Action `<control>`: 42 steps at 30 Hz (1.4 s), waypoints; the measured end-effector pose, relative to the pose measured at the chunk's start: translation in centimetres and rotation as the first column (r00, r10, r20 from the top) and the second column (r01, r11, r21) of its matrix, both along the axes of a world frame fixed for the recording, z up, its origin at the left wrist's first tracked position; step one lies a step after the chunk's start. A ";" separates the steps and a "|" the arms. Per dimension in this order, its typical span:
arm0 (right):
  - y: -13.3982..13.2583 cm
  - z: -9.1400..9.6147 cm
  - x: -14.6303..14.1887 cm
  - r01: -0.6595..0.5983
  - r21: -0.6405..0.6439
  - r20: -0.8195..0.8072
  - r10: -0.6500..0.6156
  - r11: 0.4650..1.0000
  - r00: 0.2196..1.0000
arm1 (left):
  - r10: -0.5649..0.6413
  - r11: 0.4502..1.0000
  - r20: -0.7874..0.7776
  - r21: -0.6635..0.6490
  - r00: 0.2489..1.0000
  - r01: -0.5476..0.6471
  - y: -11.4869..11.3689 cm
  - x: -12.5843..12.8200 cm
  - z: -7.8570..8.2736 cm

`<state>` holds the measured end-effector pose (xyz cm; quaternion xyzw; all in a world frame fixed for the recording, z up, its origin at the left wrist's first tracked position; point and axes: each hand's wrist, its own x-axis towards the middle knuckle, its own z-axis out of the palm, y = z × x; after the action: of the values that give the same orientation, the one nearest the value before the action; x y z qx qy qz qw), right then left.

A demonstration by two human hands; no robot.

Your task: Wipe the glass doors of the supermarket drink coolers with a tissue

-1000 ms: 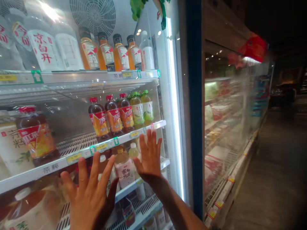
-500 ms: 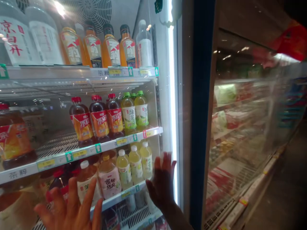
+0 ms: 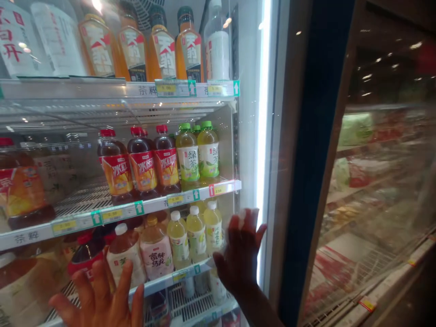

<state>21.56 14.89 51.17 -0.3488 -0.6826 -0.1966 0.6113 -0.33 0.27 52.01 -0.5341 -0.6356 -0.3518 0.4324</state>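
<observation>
My left hand [image 3: 100,295] is at the lower left, fingers spread, in front of a pale-labelled bottle [image 3: 126,259] and a red-capped bottle [image 3: 84,254]. My right hand [image 3: 240,254] is raised at centre right, palm toward the cooler, its thumb apart from the fingers. It is nearest to the white-capped yellow drink bottles [image 3: 214,229] and the bright light strip [image 3: 262,136]. Light reflections suggest glass between the hands and the drinks; whether either palm touches it, I cannot tell. Neither hand holds anything.
Red-capped tea bottles [image 3: 143,165] and green-capped ones [image 3: 208,152] stand on the middle shelf [image 3: 122,213]. Amber bottles [image 3: 189,47] line the upper shelf. A dark blue upright frame [image 3: 318,136] divides this cooler from blurred shelves of packaged goods [image 3: 361,172] on the right.
The cooler and its frame have shifted rightward in view, with the upper shelf higher and the bottles slightly larger. My right hand has shifted slightly right; my left hand stays spread at the lower left.
</observation>
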 end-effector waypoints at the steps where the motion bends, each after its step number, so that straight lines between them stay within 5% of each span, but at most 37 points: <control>1: -0.4 0.8 -0.7 -0.013 0.006 0.004 0.012 1.000 1.000 | -0.006 1.000 -0.009 -0.001 1.000 0.006 -0.1 0.1 0.1; 7: -5.0 0.4 -7.2 -0.146 0.040 0.127 0.140 0.988 0.982 | 0.006 0.999 -0.012 -0.032 1.000 -0.006 -1.7 -0.2 0.6; 10: -6.8 2.7 -10.4 -0.163 0.058 0.144 0.154 0.985 0.978 | 0.049 0.999 0.011 -0.018 0.999 -0.049 -3.1 -1.8 1.5; 14: -9.1 5.7 -14.4 -0.181 0.066 0.161 0.169 0.981 0.972 | 0.103 0.995 0.011 -0.007 0.995 -0.103 -5.2 -4.9 2.6; 18: -12.0 4.8 -18.3 -0.192 0.094 0.196 0.171 0.977 0.966 | 0.116 0.992 -0.003 -0.040 0.993 -0.116 -7.4 -8.3 2.9; 24: -14.4 6.6 -22.6 -0.116 0.068 0.186 0.102 0.991 0.977 | 0.106 0.994 -0.009 -0.012 0.994 -0.106 -10.9 -14.4 4.3; 29: -17.0 6.0 -26.0 -0.098 0.098 0.220 0.075 0.990 0.973 | 0.106 0.994 -0.022 -0.029 0.994 -0.106 -13.0 -18.9 5.1; 34: -19.4 8.3 -30.5 -0.084 0.127 0.152 0.064 0.988 0.986 | 0.101 0.995 -0.090 0.012 0.991 -0.100 -14.6 -23.1 5.9; 42: -21.9 8.2 -35.3 -0.138 0.129 0.169 0.116 0.982 0.979 | 0.059 0.998 -0.109 0.013 0.992 -0.058 -16.3 -25.9 6.6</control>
<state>-13.72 -7.00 59.38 -0.2438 -0.7350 -0.2319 0.5887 -26.23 -16.02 58.58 -0.5316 -0.6247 -0.3121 0.4793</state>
